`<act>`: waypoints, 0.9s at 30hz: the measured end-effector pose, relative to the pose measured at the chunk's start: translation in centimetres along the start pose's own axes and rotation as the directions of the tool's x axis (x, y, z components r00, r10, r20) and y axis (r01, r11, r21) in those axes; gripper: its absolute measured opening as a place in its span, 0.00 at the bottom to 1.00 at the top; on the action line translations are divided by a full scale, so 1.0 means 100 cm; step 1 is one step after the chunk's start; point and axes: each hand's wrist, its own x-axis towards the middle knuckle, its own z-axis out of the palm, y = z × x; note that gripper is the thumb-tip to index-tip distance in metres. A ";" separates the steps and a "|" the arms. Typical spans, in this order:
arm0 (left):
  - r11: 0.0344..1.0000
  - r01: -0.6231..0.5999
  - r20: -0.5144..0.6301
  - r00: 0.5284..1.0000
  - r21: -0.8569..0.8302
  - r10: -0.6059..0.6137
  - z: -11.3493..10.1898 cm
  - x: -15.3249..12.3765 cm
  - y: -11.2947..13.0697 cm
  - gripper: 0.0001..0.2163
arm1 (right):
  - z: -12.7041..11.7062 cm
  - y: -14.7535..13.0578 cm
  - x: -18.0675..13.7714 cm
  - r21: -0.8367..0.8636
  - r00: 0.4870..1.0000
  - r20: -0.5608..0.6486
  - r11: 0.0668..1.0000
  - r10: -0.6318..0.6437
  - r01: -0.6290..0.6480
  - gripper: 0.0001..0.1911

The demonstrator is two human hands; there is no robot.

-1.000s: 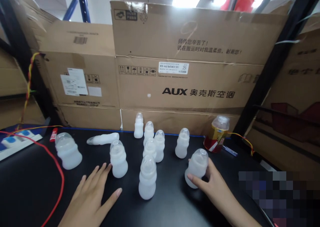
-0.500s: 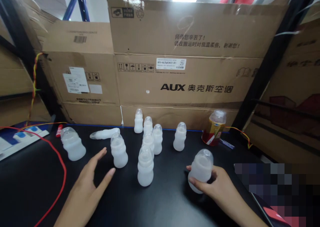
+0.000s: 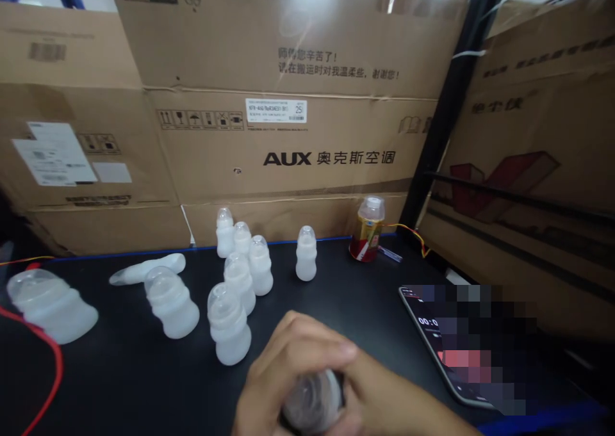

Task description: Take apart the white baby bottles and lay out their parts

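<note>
Baby bottle [image 3: 312, 403], translucent white, sits low over the black table [image 3: 120, 385], left hand [image 3: 288, 365] curled over its top while right hand [image 3: 384, 401] grips its side, seemingly twisting.

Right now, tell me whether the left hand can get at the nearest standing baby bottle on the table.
Probably not at once: the left hand is wrapped with the right hand around a held bottle. The nearest standing bottle sits close by with bare black table between, so letting go would free it.
</note>
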 end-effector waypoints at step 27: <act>0.705 0.467 0.038 0.846 -0.534 -0.532 0.014 0.010 -0.022 0.26 | 0.007 0.002 -0.004 0.264 0.967 -0.119 0.946 0.223 -0.186 0.17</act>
